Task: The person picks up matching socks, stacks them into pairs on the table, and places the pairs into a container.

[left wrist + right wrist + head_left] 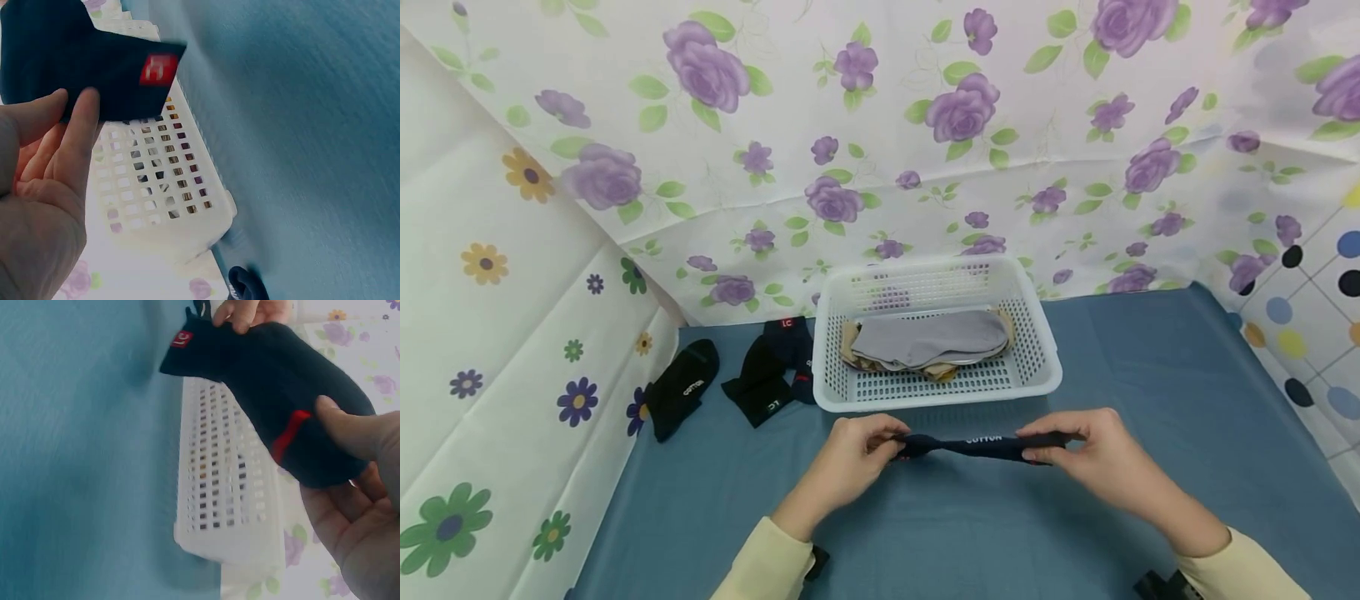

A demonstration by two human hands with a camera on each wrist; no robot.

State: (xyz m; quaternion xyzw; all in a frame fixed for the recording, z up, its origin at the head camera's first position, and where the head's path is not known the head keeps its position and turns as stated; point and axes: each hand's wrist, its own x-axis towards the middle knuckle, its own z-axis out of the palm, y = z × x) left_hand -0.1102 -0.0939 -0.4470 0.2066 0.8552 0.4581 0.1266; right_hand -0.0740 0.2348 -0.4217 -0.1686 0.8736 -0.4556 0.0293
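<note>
A dark navy sock (973, 448) with white "COTTON" lettering is stretched between my two hands, just in front of the white basket. Its cuff end, with a red tag, is pinched by my left hand (859, 457). My right hand (1101, 454) grips the toe end between thumb and fingers. From the right wrist view the sock (269, 378) hangs side-on, and a red stripe crosses it near the toe. In the left wrist view its red tag (159, 69) is blurred.
Behind the hands stands a white perforated basket (940, 402) with folded grey socks (932, 337) and tan ones under them. Dark socks (685, 387) lie at the far left, and more black socks (752, 383) lie beside the basket. Flowered sheets (850, 108) rise behind the blue cloth (955, 533).
</note>
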